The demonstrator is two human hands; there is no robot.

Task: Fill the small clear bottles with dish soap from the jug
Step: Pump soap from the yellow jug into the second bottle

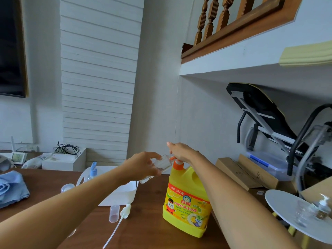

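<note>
Wood table (147, 230) beside a white wall (158, 87) carries the yellow jug (186, 200), a white tray (124, 193) and blue cloth (12, 186). The left hand (142, 166) grips a tilted clear bottle (161, 165) at the jug's pump (177, 161); right hand (181, 152) curls round that pump.

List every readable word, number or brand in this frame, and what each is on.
"多送 127克": top of the label on the yellow jug.
"白猫": brand, same label.
"柠檬红茶洗洁精": just below the brand.
The smaller print on that label, the marks on the cardboard boxes and the small screen are too blurred to read.
</note>
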